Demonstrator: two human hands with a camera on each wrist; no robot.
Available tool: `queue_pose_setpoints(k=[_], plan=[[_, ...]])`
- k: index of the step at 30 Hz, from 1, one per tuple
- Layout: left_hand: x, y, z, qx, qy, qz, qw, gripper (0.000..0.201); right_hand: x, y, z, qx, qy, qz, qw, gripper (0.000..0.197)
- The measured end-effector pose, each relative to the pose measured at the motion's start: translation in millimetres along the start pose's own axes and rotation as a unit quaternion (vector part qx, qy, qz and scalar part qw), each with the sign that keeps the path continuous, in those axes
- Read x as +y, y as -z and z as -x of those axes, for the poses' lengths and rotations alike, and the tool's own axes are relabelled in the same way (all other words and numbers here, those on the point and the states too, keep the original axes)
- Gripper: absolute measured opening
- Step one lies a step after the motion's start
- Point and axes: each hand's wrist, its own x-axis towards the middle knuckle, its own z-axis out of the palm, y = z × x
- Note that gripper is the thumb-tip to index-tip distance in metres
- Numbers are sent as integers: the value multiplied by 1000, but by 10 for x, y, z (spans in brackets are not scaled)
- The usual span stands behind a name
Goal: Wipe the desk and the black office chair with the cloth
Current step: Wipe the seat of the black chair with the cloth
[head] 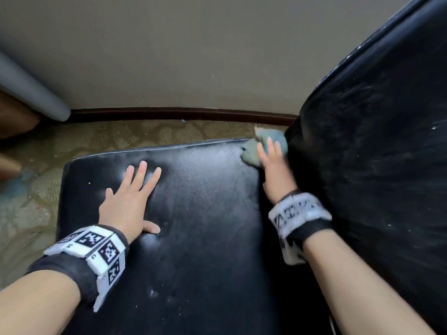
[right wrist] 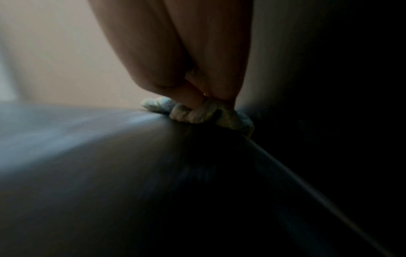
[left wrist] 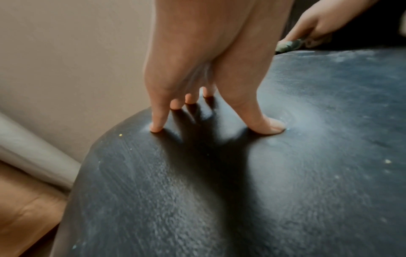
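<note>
Left hand (head: 125, 204) flat on seat (head: 205, 213); cloth (head: 254, 151) at far edge.

Bare forearms, black wristbands w/ marker blocks.
Left wristband (head: 94, 252): white blocks w/ black square-code tags, small digits on edges. Right wristband (head: 300, 218): same kit, blurred.

The black chair seat (head: 198, 213) carries everything here. Its leather surface is shiny, streaked with pale dust and dotted with small light crumbs. The left hand (head: 125, 204) lies on the seat with fingers spread, and its fingertips (left wrist: 157, 127) dent the cushion. At the far right corner of the seat, just beside the backrest (head: 377, 141), a crumpled pale blue-green cloth (head: 251, 153) lies on the leather under the right hand (head: 273, 163). The seat stands over a patterned carpet (head: 36, 189).
</note>
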Motion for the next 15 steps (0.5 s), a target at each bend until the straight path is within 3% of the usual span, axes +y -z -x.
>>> queue_pose_setpoints(k=[2, 5, 8, 9, 12, 13, 15], plan=[[-2, 3, 1, 4, -7, 3, 1000, 128, -238, -240, 507, 52, 87, 13, 995, 63], [-34, -8, -14, 10, -22, 9, 1000, 127, -830, -574, 1083, -22, 242, 1, 970, 53], [-170, -39, 53, 23, -57, 21, 998, 116, -929, -387, 920, -42, 335, 25, 941, 54], [-249, -77, 115, 23, -65, 10, 998, 111, -848, -301, 786, -61, 316, 33, 946, 55], [-584, -319, 391, 26, -60, -4, 998, 104, -769, -111, 567, -64, 131, 47, 988, 71], [-683, -397, 492, 26, -54, 10, 998, 103, -906, -120, 660, -55, 113, 37, 991, 70], [-807, -496, 622, 27, -51, 36, 998, 101, -1230, -468, 1139, -3, 189, 13, 982, 58]])
